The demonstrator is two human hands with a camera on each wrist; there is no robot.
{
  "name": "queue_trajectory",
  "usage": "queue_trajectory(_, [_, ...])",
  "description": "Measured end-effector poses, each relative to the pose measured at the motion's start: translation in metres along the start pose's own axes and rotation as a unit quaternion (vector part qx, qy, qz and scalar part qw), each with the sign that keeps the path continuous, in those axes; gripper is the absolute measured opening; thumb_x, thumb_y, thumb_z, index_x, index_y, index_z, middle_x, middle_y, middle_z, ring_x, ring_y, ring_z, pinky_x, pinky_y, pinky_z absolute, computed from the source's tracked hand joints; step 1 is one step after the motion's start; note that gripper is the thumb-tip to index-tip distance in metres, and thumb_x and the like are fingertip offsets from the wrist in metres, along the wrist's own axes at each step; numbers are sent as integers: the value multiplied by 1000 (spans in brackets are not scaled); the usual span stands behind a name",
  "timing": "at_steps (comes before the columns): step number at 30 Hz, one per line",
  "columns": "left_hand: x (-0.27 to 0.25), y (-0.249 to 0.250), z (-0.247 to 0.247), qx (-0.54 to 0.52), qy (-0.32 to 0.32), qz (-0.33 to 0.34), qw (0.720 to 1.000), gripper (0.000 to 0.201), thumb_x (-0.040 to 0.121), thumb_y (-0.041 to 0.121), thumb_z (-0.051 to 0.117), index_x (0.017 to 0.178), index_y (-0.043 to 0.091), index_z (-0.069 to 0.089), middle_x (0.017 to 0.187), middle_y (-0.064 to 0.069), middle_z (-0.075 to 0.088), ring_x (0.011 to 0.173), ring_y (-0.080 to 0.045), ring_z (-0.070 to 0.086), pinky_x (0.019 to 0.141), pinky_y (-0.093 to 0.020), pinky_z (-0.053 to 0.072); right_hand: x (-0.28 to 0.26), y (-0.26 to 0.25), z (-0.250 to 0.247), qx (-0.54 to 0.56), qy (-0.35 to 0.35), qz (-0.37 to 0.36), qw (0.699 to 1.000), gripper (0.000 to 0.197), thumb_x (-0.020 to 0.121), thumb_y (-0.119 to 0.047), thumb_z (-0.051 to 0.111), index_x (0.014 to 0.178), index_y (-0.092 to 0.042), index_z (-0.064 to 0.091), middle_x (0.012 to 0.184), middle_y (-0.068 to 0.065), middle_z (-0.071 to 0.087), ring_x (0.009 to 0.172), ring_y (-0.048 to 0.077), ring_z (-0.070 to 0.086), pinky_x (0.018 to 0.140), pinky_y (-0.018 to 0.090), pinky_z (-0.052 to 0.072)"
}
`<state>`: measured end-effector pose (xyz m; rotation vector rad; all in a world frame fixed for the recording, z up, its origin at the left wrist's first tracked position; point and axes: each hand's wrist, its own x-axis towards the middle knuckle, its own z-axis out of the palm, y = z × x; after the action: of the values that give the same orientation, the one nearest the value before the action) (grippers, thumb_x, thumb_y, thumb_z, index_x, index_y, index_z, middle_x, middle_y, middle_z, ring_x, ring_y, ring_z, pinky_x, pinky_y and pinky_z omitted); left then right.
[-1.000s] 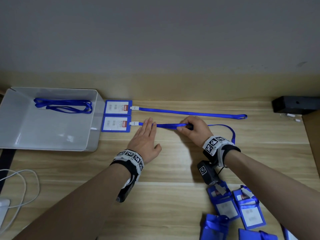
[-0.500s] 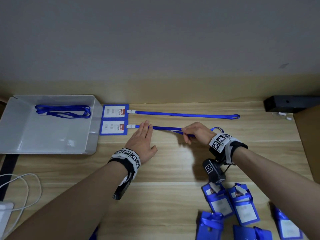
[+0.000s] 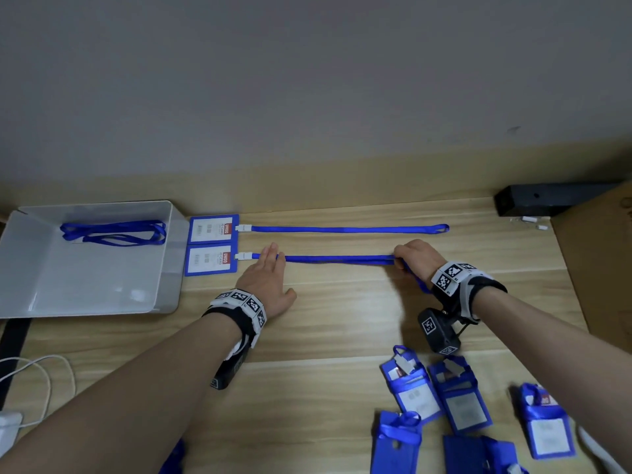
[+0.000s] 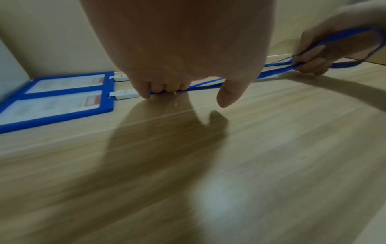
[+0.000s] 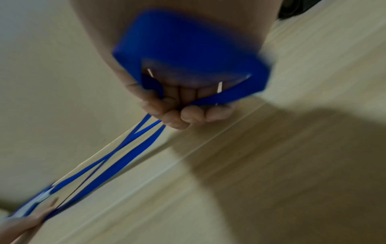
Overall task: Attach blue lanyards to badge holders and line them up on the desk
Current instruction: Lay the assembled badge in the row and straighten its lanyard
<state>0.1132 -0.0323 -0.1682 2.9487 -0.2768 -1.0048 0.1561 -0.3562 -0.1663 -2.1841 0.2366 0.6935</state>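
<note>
Two blue badge holders lie side by side next to the grey tray: the far one (image 3: 213,228) with its lanyard (image 3: 345,229) stretched straight, the near one (image 3: 211,260) clipped to a second lanyard (image 3: 337,259). My left hand (image 3: 270,258) lies flat, fingertips pressing that second lanyard (image 4: 273,72) to the desk just right of the white clip (image 4: 124,95). My right hand (image 3: 407,260) pinches the lanyard (image 5: 133,153) further right, its end loop (image 5: 188,54) draped under the palm.
A grey tray (image 3: 37,292) at left holds a spare coiled lanyard (image 3: 113,232). Several loose badge holders (image 3: 458,401) lie at the front right. A black box (image 3: 547,200) and a cardboard edge (image 3: 602,254) stand at the far right; a white cable (image 3: 44,378) lies at the left.
My right hand has slid rightward along the near lanyard, pulling it straight. The left hand stays pressed near the clip.
</note>
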Motion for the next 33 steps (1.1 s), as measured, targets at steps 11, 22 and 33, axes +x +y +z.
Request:
queue_trajectory(11, [3,9,-1,26,-20,-30,999,90,90,53,41,156,7,-1,162,-13,-16,151,-26,-8,122,-42,15,-16,40,-42,-134,50,-28,989,27,90,-26,51,70,-17,66,80,5,67,79,27,62,78,45,52])
queue_trajectory(22, [7,12,-3,34,-37,-43,998,93,89,55,44,156,7,-1,162,-13,-16,151,-27,-7,122,-43,16,-26,70,-69,-176,97,9,980,21,93,-20,48,90,-15,68,104,9,64,94,29,57,78,37,47])
queue_trajectory(33, [8,12,-7,30,-53,-43,997,93,90,55,45,156,8,-2,162,-12,-17,151,-26,-7,120,-43,18,-19,83,-71,159,190,77,966,21,87,-8,71,69,-18,71,60,-3,64,61,16,56,60,28,49])
